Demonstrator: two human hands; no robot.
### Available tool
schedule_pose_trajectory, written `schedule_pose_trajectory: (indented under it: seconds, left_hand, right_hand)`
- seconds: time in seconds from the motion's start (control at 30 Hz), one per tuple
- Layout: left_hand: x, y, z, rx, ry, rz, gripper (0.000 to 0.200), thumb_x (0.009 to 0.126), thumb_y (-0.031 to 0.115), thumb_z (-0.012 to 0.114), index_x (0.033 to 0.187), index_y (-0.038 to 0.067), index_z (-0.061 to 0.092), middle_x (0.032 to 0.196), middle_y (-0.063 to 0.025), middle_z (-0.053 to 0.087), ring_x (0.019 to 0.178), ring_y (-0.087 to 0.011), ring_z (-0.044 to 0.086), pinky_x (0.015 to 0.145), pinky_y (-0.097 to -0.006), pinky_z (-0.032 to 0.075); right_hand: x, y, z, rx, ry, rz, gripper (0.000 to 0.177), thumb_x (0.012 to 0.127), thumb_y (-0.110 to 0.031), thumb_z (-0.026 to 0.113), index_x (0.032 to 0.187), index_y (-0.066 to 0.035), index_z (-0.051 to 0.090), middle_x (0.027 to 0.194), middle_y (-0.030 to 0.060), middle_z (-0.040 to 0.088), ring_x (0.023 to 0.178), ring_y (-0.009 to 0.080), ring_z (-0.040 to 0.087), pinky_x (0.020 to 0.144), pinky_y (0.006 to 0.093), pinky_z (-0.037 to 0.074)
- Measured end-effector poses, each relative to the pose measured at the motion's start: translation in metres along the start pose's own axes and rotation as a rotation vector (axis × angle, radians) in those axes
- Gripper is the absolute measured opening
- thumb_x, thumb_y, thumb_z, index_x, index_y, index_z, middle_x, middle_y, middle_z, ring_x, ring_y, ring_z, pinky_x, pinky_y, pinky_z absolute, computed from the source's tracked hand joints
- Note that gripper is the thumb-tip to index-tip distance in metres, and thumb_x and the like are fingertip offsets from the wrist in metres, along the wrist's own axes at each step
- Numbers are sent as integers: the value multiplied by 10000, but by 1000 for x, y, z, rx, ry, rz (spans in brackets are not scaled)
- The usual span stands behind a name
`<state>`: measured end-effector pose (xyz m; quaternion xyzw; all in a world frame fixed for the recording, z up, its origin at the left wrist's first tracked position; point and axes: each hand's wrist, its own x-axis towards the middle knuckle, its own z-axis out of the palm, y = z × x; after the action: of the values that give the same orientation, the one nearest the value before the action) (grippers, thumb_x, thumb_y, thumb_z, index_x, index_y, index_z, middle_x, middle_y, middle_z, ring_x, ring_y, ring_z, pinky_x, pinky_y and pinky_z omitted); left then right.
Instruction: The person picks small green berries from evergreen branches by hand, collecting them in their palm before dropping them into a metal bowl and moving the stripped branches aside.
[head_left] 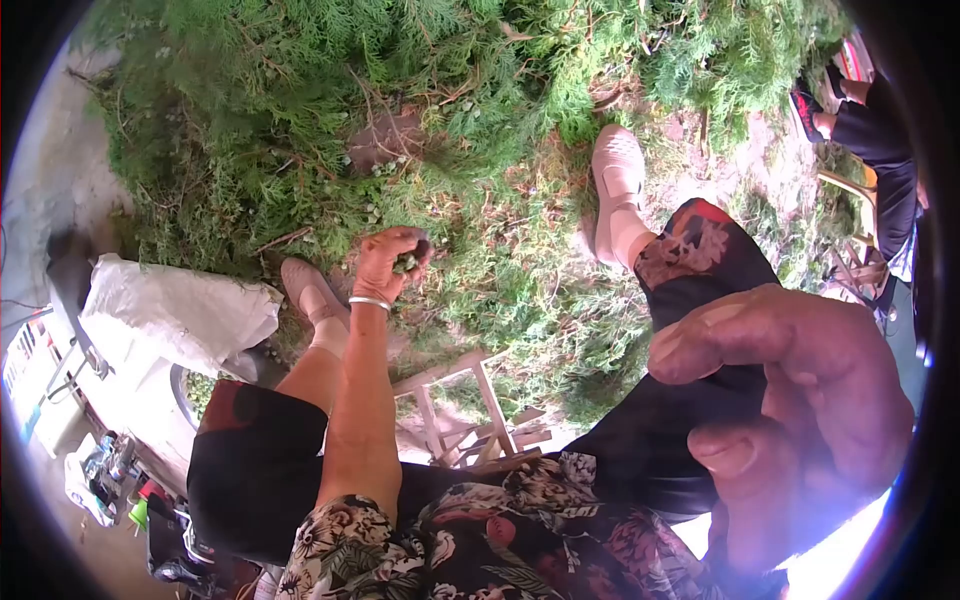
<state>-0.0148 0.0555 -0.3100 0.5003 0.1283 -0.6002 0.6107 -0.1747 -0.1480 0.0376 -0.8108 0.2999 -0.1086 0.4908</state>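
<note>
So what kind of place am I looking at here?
Outdoors, likely a yard or garden plot used as a work spot. Evergreen branches lie heaped over patchy soil, a white sack sits beside the heap, and the left hand holds small green bits over it.

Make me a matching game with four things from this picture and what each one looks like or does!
1 left hand
2 bracelet
3 sack
4 right hand

a white and crumpled, on the ground
b close up, at the right edge
c holding green bits
d silver, a thin ring

Pairs: 1-c, 2-d, 3-a, 4-b
</note>
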Motion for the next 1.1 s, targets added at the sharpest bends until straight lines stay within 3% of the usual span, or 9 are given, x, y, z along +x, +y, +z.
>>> schedule_pose_trajectory:
  seconds: [0.2,0.3,0.43,0.5,0.53,0.57,0.93,1.0,1.1]
  left_hand:
    - [46,-36,66,958,120,520,74,778,84,702,810,18,695,650,-60,650,527,-94,570,442,-220,448]
    - [71,-63,91,1476,304,713,61,737,89,711,740,42,672,726,-134,666,601,-243,632,603,-343,534]
    - [82,-70,97,1761,318,503,85,741,69,684,813,27,671,751,-173,657,620,-288,636,614,-385,530]
    - [77,-55,91,1177,65,632,123,736,36,676,845,-14,649,727,-170,658,554,-251,616,514,-367,506]
    - [60,-41,98,539,60,89,82,744,-1,657,813,-39,636,685,-159,645,520,-205,589,419,-321,457]
    - [53,-38,92,125,-31,7,63,763,-34,632,824,-47,638,685,-150,637,517,-171,568,376,-267,423]
    - [-71,92,152,-290,-496,89,656,910,559,438,1075,-63,563,970,-222,632,743,-234,628,492,-291,499]
    - [-106,122,165,-197,-525,80,834,875,703,303,1086,-65,551,954,-185,637,742,-218,625,479,-266,476]
    - [-159,154,174,-37,-490,70,886,855,742,258,1087,-62,549,925,-140,635,734,-198,622,473,-252,457]
  right_hand:
    - [3,-7,2,6,91,139,347,852,-204,638,1008,75,504,810,143,612,761,216,620,706,318,511]
    - [3,1,-3,11,40,74,346,850,-200,634,1008,78,502,812,144,611,755,219,621,708,321,511]
    - [5,5,-7,-33,6,-31,343,838,-179,636,1008,89,507,809,147,608,740,226,622,702,325,514]
    - [7,3,-11,-126,-22,-56,326,824,-150,630,1013,93,521,803,147,621,723,221,623,682,325,516]
    - [7,1,-11,-126,-14,-65,326,824,-150,630,1013,93,521,803,147,621,723,221,623,682,325,516]
    - [6,-1,-9,-72,29,8,303,818,-122,631,1013,89,535,811,143,631,739,208,629,676,311,516]
    - [23,5,10,-37,-23,89,195,807,18,633,999,47,613,829,105,670,727,121,639,654,238,506]
    - [30,13,19,-213,110,-212,181,776,-41,668,935,26,611,755,223,625,658,347,640,588,366,492]
    - [35,-2,28,7,-24,-205,246,770,-67,690,989,15,618,805,228,635,714,367,643,618,377,503]
